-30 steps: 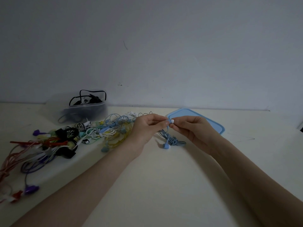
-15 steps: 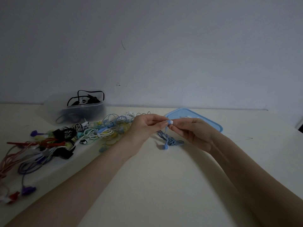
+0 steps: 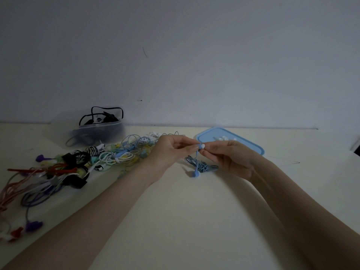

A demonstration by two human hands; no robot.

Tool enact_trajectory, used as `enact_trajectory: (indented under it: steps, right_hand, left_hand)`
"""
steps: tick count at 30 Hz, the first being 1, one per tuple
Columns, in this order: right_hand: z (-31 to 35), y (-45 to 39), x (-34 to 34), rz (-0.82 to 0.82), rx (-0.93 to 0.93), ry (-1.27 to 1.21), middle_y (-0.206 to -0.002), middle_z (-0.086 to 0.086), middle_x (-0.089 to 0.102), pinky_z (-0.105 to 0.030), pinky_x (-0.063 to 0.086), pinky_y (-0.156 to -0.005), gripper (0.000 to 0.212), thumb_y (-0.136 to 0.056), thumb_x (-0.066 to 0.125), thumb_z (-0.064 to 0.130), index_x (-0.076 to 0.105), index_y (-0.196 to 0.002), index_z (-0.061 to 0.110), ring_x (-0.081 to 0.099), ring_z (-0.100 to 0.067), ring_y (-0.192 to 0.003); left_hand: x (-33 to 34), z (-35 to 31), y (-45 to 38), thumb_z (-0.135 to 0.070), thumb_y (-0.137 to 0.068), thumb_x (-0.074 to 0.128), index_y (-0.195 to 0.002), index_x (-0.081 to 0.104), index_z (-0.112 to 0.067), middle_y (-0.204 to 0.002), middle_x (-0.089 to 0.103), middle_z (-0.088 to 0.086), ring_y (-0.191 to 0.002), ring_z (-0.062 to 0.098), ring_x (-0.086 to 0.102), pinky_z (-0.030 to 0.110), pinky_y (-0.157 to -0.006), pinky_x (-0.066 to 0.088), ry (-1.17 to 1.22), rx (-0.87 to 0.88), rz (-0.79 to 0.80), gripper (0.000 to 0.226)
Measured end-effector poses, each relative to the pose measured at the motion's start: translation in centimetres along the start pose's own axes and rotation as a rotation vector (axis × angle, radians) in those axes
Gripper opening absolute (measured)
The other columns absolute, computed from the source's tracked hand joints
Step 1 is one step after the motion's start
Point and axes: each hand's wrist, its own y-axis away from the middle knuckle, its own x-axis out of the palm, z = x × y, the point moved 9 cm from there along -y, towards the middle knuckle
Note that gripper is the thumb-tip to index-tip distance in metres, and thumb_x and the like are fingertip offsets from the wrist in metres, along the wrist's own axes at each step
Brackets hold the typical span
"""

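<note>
Two hands meet at one blue earbud, raised just above the middle of the table.

Left hand (image 3: 169, 151) keeps a narrow grip, thumb and forefinger pinching the blue earbud (image 3: 197, 147) to steady it, while the right hand (image 3: 229, 154) pinches the white ear tip (image 3: 203, 146) at the bud's end; whether the tip is going on or coming off I cannot tell. The bud's cable bundle (image 3: 202, 165) lies slack on the table (image 3: 185, 211) right below, probably so its weight does not drag on the bud. A blue lid (image 3: 253, 146) lies just beyond the right hand, holding small white pieces (image 3: 224, 137), seemingly spare tips kept within reach. To the left sprawls a pile of coloured earphones (image 3: 120, 152), and a clear tub (image 3: 101, 131) of black cords stands far left.
</note>
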Motion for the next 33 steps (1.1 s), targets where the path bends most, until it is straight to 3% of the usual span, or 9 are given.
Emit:
enact_trajectory:
  steps: [6, 11, 15, 20, 33]
  right_hand:
    - [-0.7, 0.1, -0.1, -0.008, 0.069, -0.026, -0.077, -0.012, 0.071, -0.014, 0.055, -0.059, 0.014, -0.08, 0.054, -0.006, 0.068, -0.082, -0.007, 0.07, -0.012, -0.069]
    - [-0.1, -0.1, -0.1, -0.026, -0.015, -0.005, -0.077, -0.013, 0.072, -0.016, 0.055, -0.061, 0.019, -0.081, 0.054, -0.009, 0.07, -0.074, -0.006, 0.071, -0.014, -0.069]
    - [0.9, 0.0, -0.4, -0.08, -0.079, 0.068, -0.078, -0.012, 0.072, -0.016, 0.055, -0.062, 0.011, -0.083, 0.055, -0.01, 0.066, -0.085, -0.01, 0.071, -0.014, -0.071]
    - [1.1, 0.2, -0.6, -0.088, -0.076, 0.123, -0.075, -0.011, 0.072, -0.016, 0.055, -0.063, 0.018, -0.082, 0.057, -0.009, 0.071, -0.072, -0.004, 0.07, -0.014, -0.069]
    - [1.0, 0.2, -0.2, -0.055, -0.054, 0.141, -0.082, -0.012, 0.072, -0.016, 0.055, -0.067, 0.012, -0.084, 0.056, -0.007, 0.066, -0.089, -0.009, 0.07, -0.013, -0.074]
  left_hand:
    - [0.3, -0.1, 0.0, 0.001, -0.079, 0.066, -0.093, 0.07, -0.002, -0.086, 0.072, 0.005, -0.082, 0.008, 0.066, 0.013, -0.076, 0.05, -0.027, 0.025, 0.056, 0.015]
    - [0.0, 1.0, -0.2, -0.004, -0.079, 0.067, -0.093, 0.071, -0.005, -0.085, 0.073, 0.001, -0.08, 0.005, 0.066, 0.012, -0.074, 0.05, 0.092, -0.053, 0.021, 0.014]
    - [0.1, 1.5, -0.1, -0.006, -0.079, 0.068, -0.091, 0.07, -0.005, -0.081, 0.072, 0.0, -0.073, 0.001, 0.064, 0.011, -0.067, 0.048, 0.157, -0.091, -0.034, 0.012]
    - [-0.1, 2.1, -0.1, -0.007, -0.081, 0.065, -0.09, 0.07, -0.01, -0.08, 0.071, -0.002, -0.075, 0.004, 0.064, 0.017, -0.076, 0.05, 0.151, -0.123, -0.053, 0.01]
    - [0.1, 0.9, 0.1, -0.001, -0.082, 0.064, -0.095, 0.07, -0.004, -0.082, 0.074, -0.004, -0.08, 0.002, 0.067, 0.01, -0.071, 0.048, 0.086, -0.034, -0.017, 0.015]
